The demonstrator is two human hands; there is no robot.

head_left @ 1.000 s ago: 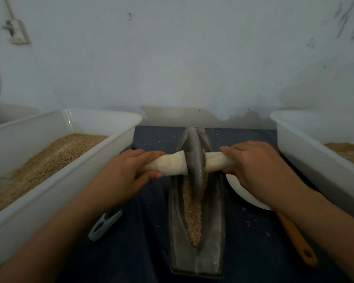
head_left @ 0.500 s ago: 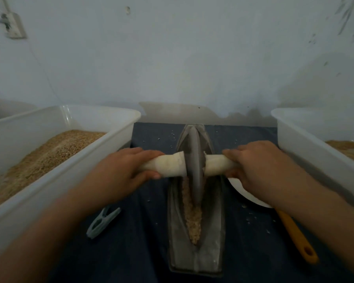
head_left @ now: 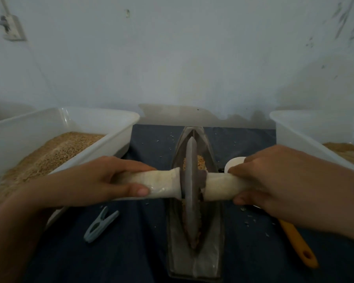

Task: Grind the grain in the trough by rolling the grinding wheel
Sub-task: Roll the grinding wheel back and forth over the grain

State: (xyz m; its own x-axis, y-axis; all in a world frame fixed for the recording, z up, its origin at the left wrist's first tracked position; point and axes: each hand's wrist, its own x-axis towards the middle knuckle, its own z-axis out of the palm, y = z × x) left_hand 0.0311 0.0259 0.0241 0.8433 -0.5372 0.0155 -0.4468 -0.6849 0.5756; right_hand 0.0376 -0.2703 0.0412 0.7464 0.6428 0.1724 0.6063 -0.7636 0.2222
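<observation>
both hands grip the wheel's axle over the trough

the left hand (head_left: 94,180) and right hand (head_left: 274,180) each curl round an end of the pale axle (head_left: 161,184). the grey wheel (head_left: 191,193) stands upright in the trough (head_left: 213,231) near its middle, with grain (head_left: 200,160) just behind it. a peg (head_left: 100,223) lies to the left, a yellow handle (head_left: 296,244) to the right, and white tubs (head_left: 102,119) of grain stand on both sides.

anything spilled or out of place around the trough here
Yes. Loose grain flecks lie scattered on the dark cloth beside the trough, mostly near the right hand and beyond the wheel. A clothespin lies loose on the cloth left of the trough, unrelated to grinding.
</observation>
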